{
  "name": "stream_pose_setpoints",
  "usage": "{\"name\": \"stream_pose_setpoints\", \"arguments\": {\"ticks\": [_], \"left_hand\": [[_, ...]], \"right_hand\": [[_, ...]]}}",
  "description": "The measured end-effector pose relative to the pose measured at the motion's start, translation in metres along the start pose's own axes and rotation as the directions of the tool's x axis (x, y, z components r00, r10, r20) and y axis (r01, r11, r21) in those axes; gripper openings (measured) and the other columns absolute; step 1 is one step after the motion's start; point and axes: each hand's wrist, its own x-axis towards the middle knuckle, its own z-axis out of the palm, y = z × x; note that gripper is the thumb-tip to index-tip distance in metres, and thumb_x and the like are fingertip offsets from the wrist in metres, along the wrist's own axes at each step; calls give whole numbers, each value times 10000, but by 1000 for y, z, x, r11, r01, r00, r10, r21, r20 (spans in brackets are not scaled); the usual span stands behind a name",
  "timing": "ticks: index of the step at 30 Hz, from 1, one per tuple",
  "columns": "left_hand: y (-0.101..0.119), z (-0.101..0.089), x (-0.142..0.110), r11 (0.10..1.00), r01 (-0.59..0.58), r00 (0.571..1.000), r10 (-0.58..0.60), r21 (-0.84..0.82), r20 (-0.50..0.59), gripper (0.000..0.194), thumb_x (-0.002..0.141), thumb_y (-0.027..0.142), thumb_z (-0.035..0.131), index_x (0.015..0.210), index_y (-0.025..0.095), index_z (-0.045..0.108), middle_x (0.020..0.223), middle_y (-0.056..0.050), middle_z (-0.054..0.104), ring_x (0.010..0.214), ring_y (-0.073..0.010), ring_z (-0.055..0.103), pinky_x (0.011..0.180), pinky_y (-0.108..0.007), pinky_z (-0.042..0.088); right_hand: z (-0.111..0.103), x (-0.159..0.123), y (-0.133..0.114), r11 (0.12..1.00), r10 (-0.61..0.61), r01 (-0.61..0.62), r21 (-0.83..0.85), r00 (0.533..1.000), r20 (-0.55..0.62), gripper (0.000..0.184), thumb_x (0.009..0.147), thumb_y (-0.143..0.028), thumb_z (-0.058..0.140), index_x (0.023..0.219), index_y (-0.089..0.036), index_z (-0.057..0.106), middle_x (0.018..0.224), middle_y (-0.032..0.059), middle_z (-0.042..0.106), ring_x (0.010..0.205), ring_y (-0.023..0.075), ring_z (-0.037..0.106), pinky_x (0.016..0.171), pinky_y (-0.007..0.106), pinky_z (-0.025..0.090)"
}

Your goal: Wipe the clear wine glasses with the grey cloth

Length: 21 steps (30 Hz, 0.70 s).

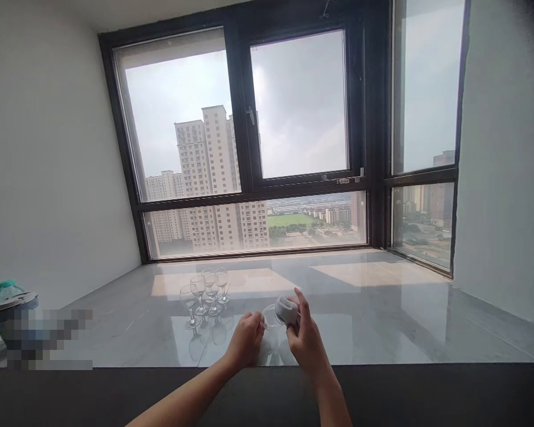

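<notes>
My left hand (245, 339) is closed round the stem end of a small clear wine glass (270, 316), which lies tilted on its side in the air above the sill. A light grey cloth (287, 309) is bunched at the glass's mouth. My right hand (306, 335) grips that cloth, its index finger raised and the other fingers partly hidden behind it. To the left of my hands, several similar stemmed glasses (212, 287) stand upright in a close group.
The glossy grey stone sill (382, 332) mirrors the glasses and the window. A dark-framed window (244, 118) rises behind it, with a handle and latch. At the far left stands a dark container (13, 317) with a green-capped bottle (6, 289), partly blurred out. White walls flank both sides.
</notes>
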Motion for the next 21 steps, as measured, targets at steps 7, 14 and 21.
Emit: {"name": "stream_pose_setpoints", "arguments": {"ticks": [7, 14, 21], "left_hand": [[-1, 1, 0, 1000, 23, 1000, -23, 13, 3, 134, 884, 112, 435, 838, 204, 520, 822, -22, 565, 819, -179, 543, 748, -270, 389], [2, -1, 0, 999, 38, 999, -39, 11, 19, 144, 882, 104, 435, 853, 204, 535, 822, -20, 567, 829, -180, 540, 757, -273, 388], [3, -1, 0, 999, 7, 1000, -8, 31, 5, 165, 865, 74, 447, 849, 194, 559, 823, -33, 580, 811, -185, 532, 746, -275, 379]], "right_hand": [[-5, 4, 1, 999, 50, -45, 22, 939, -339, 811, 833, -335, 576, 1526, -265, 161, 1366, 140, 563, 1174, 240, 613, 964, 426, 516], [-9, 2, -2, 987, 151, -130, 91, 947, -285, 738, 835, -383, 597, 1483, -236, 277, 1150, 109, 678, 675, 146, 641, 631, 283, 547], [-5, 2, 7, 983, 83, -95, -158, 994, -77, 546, 854, -287, 509, 1395, -272, 433, 1056, 37, 713, 585, 121, 605, 587, 251, 506]]}}
